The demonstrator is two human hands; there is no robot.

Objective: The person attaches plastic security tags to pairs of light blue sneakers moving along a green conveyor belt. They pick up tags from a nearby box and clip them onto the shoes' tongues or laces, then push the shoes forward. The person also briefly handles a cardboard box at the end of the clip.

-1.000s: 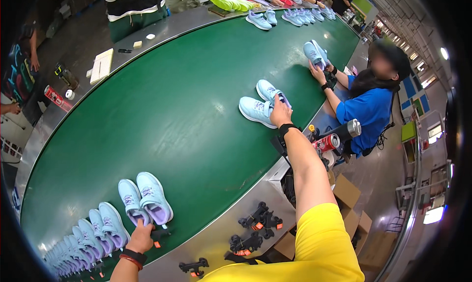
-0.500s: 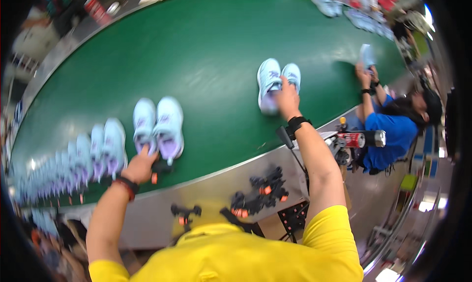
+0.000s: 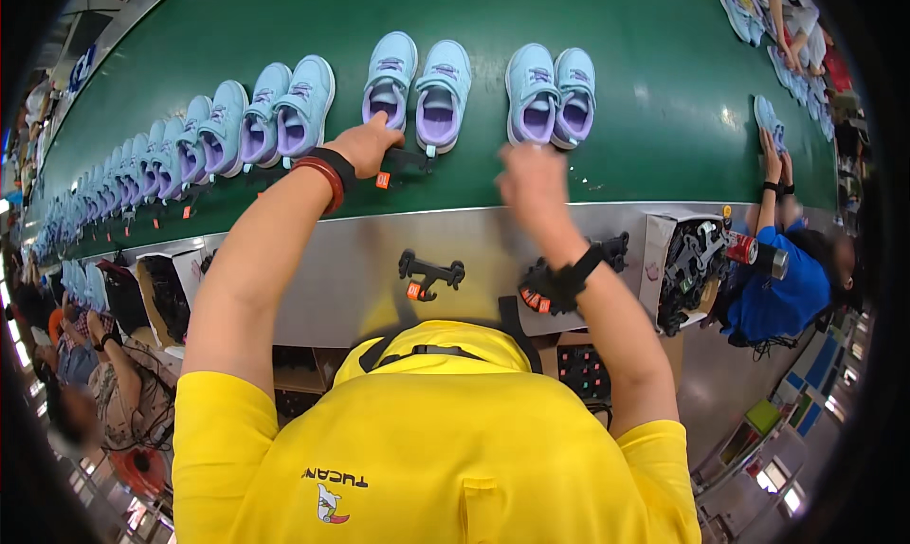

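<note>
My left hand [image 3: 367, 149] pinches the heel of a light blue shoe [image 3: 390, 75] with lilac lining, its index fingertip at the opening. The matching shoe [image 3: 443, 94] stands right of it, toe pointing away. A black plastic shoe hanger [image 3: 409, 159] with an orange tag lies behind their heels, partly under my left hand. Slightly smeared by motion, my right hand [image 3: 533, 184] is closed just behind the heel of the left shoe [image 3: 531, 89] of another pair. Whatever its curled fingers hold, if anything, is hidden. That pair's right shoe [image 3: 575, 94] stands close against its mate.
A long row of similar shoes [image 3: 225, 127] runs left along the green belt [image 3: 654, 89]. One hanger [image 3: 428, 275] lies on the metal ledge, several more [image 3: 555, 283] beside my right forearm. A box of hangers [image 3: 687, 269] stands right, near a blue-shirted co-worker [image 3: 782, 288].
My right hand has drawn back from the right pair toward me. My left hand stays at the same shoe's heel. The view has shifted, so the belt sits higher in the picture.
</note>
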